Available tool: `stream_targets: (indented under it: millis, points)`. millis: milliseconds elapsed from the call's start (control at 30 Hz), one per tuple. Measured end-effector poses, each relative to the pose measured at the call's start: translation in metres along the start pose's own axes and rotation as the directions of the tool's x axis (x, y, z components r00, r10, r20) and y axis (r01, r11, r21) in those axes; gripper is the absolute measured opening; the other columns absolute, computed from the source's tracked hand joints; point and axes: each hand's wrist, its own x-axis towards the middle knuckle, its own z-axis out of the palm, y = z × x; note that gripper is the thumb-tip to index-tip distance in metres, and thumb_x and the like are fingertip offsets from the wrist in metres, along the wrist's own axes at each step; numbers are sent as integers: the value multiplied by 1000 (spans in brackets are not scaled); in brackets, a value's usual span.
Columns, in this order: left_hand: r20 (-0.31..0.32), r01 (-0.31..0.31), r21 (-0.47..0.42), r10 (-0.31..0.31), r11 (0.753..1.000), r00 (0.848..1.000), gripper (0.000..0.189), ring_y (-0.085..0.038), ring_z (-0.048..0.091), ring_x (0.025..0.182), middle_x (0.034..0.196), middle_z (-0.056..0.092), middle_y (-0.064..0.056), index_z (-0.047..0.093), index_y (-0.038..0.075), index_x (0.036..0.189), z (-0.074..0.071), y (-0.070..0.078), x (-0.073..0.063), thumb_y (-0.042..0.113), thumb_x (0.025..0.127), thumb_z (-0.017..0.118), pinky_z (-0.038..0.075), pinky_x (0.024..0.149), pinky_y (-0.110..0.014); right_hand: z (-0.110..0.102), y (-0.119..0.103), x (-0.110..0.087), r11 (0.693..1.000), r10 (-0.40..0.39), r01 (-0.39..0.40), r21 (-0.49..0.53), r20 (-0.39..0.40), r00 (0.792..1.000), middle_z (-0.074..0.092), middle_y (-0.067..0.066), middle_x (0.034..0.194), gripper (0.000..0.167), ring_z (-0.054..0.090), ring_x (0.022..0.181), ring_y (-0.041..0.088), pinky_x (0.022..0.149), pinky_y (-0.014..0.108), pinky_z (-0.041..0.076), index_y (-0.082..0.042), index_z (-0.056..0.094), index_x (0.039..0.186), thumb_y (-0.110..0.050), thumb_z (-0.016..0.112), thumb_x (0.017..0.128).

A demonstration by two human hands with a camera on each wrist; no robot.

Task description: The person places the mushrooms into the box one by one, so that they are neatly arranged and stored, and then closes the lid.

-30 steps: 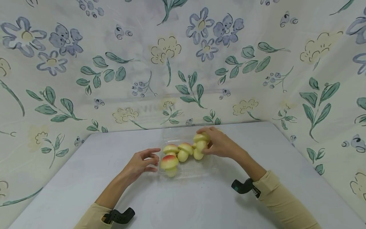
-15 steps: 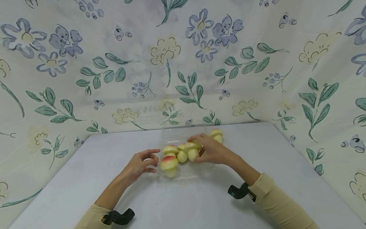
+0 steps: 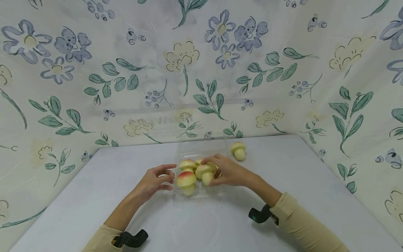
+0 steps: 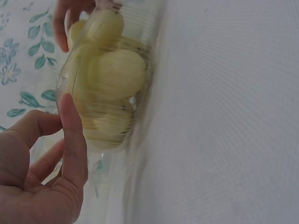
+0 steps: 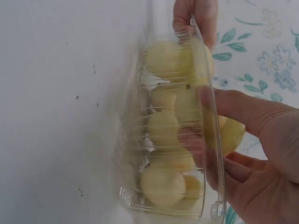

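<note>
One pale-yellow mushroom-shaped piece with a domed cap (image 3: 206, 171), pinched between the right hand's (image 3: 228, 171) thumb and fingers at the mouth of a clear, ridged plastic container (image 3: 220, 190); its right side is hidden, and whether it rests on the contents cannot be told. Inside, left: a red-topped yellow mushroom-shaped piece (image 3: 186, 180); others behind, partly covered. Left hand (image 3: 154, 182): fingers loosely parted beside the container's end wall. Outside, behind right: a single plain yellow mushroom-shaped piece (image 3: 238, 150). Floral cloth backdrop (image 3: 151, 70): faint marks, unreadable.
</note>
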Motion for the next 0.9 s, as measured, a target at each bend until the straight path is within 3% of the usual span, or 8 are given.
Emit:
stream_targets:
  millis: [433, 700, 900]
  points:
    - [5, 1, -2, -1, 1000, 1000, 56, -16, 62, 86, 100, 56, -3, 45, 1, 144, -1, 3, 0, 9, 92, 65, 61, 72, -27, 2, 4, 1, 1000, 16, -16, 2, 21, 1000, 53, 11, 133, 48, 56, 112, 22, 81, 16, 56, -9, 54, 131, -4, 72, 87]
    - [4, 0, 6, 0, 1000, 1000, 56, -15, 61, 86, 100, 57, -3, 44, 0, 144, 0, 3, 0, 10, 92, 65, 61, 71, -27, 2, 6, 1, 999, 4, -3, -35, 45, 999, 57, 5, 124, 46, 52, 110, 18, 80, 13, 54, -11, 56, 128, -4, 73, 87]
    - [-6, 7, 6, -7, 1000, 1000, 56, -15, 61, 86, 100, 57, -3, 45, 0, 144, 1, 3, -1, 9, 92, 65, 61, 71, -26, 3, 6, 0, 1000, 1, 0, -17, 83, 997, 57, 5, 128, 46, 58, 110, 19, 80, 12, 54, -11, 54, 129, -3, 71, 88]
